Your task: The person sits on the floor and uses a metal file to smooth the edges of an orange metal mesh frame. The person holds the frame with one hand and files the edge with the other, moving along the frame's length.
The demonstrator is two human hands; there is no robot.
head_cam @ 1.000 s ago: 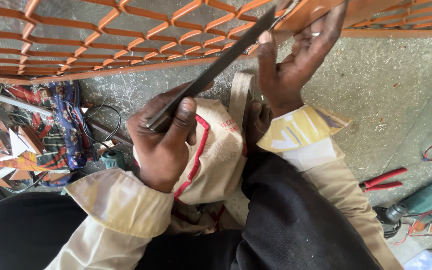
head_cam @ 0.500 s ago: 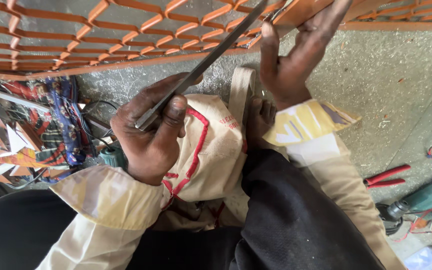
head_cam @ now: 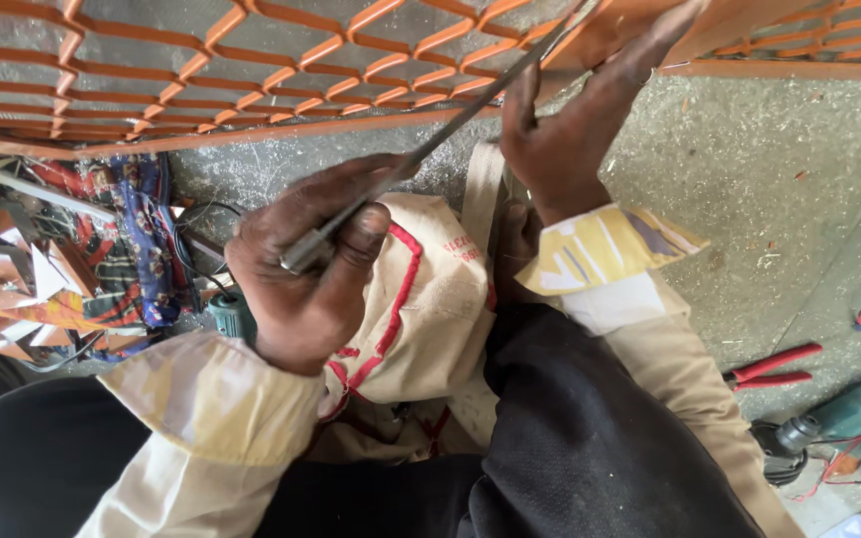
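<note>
Under the orange metal grid (head_cam: pixel 251 70), your left hand (head_cam: pixel 306 274) is wrapped tight around the near end of a long metal file (head_cam: pixel 430 144). Your right hand (head_cam: pixel 575 130) pinches its far end up against the grid. Red pliers (head_cam: pixel 774 367) lie on the floor nearby.

A metalworking workshop is showing itself here: an orange expanded-metal grille (head_cam: pixel 251 70) is lying above the hands on a rough concrete floor (head_cam: pixel 769 199), with red-handled pliers (head_cam: pixel 771 367), a teal power drill (head_cam: pixel 844 413) and tangled cables (head_cam: pixel 191 249) sitting nearby.
</note>
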